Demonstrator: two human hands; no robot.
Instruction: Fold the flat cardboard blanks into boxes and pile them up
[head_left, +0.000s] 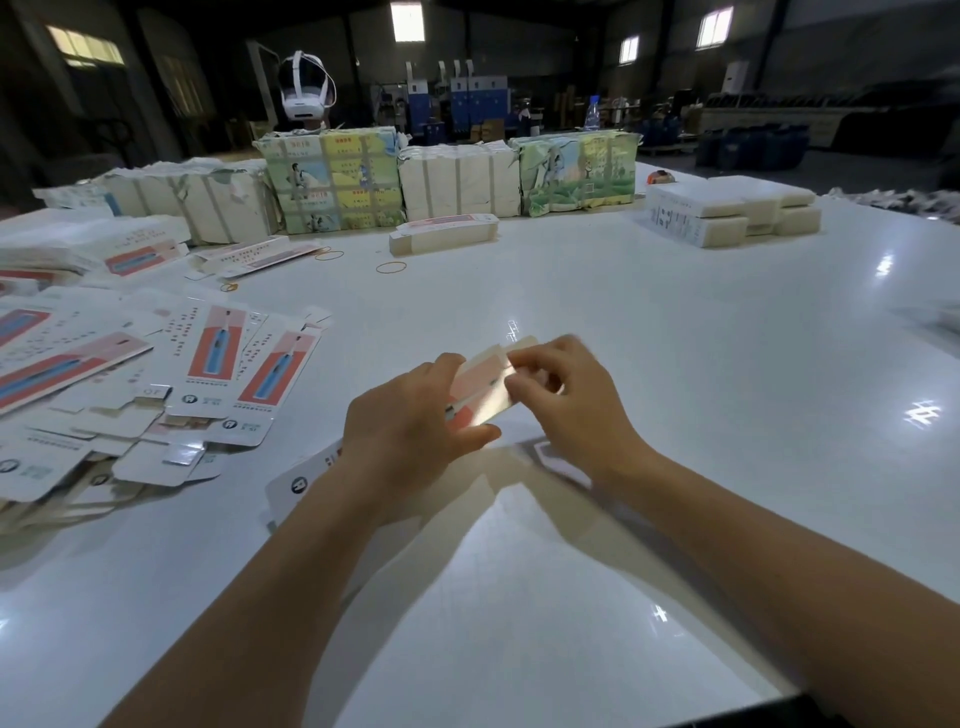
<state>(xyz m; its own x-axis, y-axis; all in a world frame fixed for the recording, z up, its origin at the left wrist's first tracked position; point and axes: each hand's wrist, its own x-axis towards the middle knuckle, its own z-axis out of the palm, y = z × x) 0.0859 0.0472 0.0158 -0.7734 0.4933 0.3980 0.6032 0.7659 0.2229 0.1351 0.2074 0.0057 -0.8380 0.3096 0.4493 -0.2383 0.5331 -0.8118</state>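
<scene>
Hands meet above the glossy white table (649, 322). The left hand (410, 421) and right hand (566, 400) both pinch 1 pink-and-white printed cardboard blank (480, 387), fingers curled on its edges.

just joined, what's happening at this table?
A person is folding a cardboard blank over the white table. The left hand grips its near part while the right hand pinches the far end. Loose flat blanks lie spread to the left; wrapped bundles line the far side.

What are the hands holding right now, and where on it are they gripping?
Both hold one cardboard blank. The left hand grips its left side, thumb along the near edge; the right hand pinches a flap at its right end.
</scene>
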